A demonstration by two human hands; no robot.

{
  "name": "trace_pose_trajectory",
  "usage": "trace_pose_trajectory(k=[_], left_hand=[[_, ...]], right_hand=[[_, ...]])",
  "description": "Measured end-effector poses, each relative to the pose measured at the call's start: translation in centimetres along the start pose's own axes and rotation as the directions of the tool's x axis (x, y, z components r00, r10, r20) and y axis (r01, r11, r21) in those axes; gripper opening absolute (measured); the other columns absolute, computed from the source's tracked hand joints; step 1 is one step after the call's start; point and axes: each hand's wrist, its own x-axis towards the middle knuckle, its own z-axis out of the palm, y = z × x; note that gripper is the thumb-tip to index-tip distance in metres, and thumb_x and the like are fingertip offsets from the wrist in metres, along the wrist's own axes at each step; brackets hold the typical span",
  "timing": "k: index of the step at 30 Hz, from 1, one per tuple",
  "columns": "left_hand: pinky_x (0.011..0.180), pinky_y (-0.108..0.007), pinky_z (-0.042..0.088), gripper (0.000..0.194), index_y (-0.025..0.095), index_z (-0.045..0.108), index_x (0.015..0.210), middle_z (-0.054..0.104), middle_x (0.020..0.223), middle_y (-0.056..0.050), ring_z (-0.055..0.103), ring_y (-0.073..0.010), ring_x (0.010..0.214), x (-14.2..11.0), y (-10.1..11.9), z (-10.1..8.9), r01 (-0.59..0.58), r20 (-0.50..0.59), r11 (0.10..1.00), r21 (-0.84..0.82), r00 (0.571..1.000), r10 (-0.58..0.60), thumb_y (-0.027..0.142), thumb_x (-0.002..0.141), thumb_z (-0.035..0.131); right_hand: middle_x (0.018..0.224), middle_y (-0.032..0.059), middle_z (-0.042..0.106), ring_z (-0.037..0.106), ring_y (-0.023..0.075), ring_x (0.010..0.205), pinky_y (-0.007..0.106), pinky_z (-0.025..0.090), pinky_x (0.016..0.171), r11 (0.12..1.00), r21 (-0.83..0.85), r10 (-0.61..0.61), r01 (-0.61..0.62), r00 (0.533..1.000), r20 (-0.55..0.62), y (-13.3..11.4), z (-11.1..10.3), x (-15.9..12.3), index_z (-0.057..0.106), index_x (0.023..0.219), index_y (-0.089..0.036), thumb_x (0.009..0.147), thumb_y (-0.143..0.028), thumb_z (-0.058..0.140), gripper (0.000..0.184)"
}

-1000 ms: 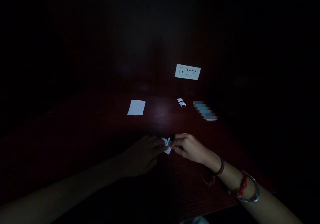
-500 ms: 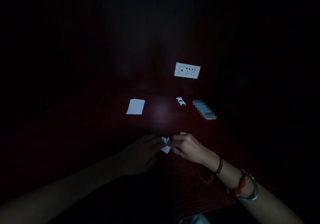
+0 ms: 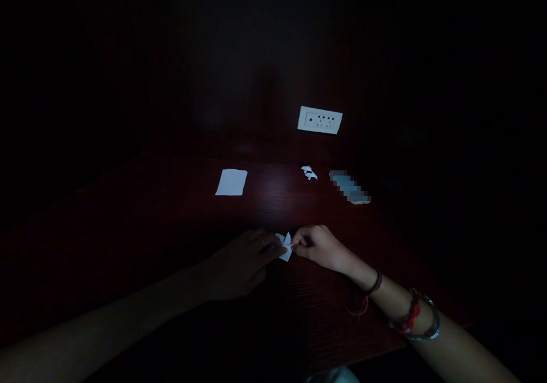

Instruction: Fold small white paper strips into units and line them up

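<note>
A small folded white paper piece point(image 3: 285, 244) lies on the dark red table point(image 3: 179, 223), between my two hands. My left hand point(image 3: 241, 263), a ring on one finger, presses its fingertips on the paper's left side. My right hand point(image 3: 319, 247), bracelets on its wrist, pinches the paper's right edge with closed fingers. The scene is very dark.
A flat white paper sheet point(image 3: 231, 182) lies further back on the table. A small folded paper figure point(image 3: 309, 172) sits at the back right, beside a phone point(image 3: 349, 187). A white wall socket point(image 3: 320, 120) is on the dark wall behind.
My right hand has drawn slightly back and curled tighter on the paper's right edge. The paper shifted very little; my left hand stays pressed on it.
</note>
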Motion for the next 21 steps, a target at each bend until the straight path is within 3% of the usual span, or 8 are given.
trace_pose_trajectory(k=[7, 14, 21], left_hand=[[0.089, -0.04, 0.031, 0.051, 0.019, 0.037, 0.122, 0.04, 0.119, -0.006, 0.036, -0.0238, 0.103, 0.1, 0.1, 0.0, 0.023, -0.006, 1.0, 0.0, 1.0, -0.023, 0.009, 0.072, 0.043], [0.089, -0.04, 0.031, 0.051, 0.019, 0.038, 0.12, 0.039, 0.12, -0.006, 0.036, -0.0237, 0.103, 0.2, 0.0, 0.1, 0.029, 0.0, 1.0, -0.008, 1.0, -0.029, 0.009, 0.071, 0.043], [0.088, -0.041, 0.031, 0.05, 0.019, 0.037, 0.121, 0.04, 0.119, -0.006, 0.036, -0.0246, 0.103, 0.2, 0.0, 0.3, 0.04, -0.007, 0.999, 0.003, 0.999, -0.04, 0.011, 0.072, 0.042]], right_hand=[[0.061, -0.0033, 0.051, 0.044, 0.0061, 0.054, 0.017, 0.033, 0.052, 0.999, 0.004, 0.047, -0.047, 0.998, -0.035, 0.0, 0.4, 0.1, 0.061, 0.072, -0.014, 0.069, -0.015, 0.053, 0.008], [0.07, 0.0003, 0.053, 0.047, 0.0073, 0.06, 0.017, 0.034, 0.055, 0.956, -0.219, -0.21, 0.197, 0.977, -0.038, -0.1, 0.3, -0.3, 0.06, 0.078, -0.014, 0.077, -0.015, 0.047, 0.013], [0.074, 0.0018, 0.054, 0.048, 0.0104, 0.063, 0.024, 0.035, 0.068, 0.749, -0.527, -0.381, 0.401, 0.912, 0.153, -0.1, -0.6, -0.8, 0.059, 0.086, -0.016, 0.082, -0.019, 0.042, 0.017]])
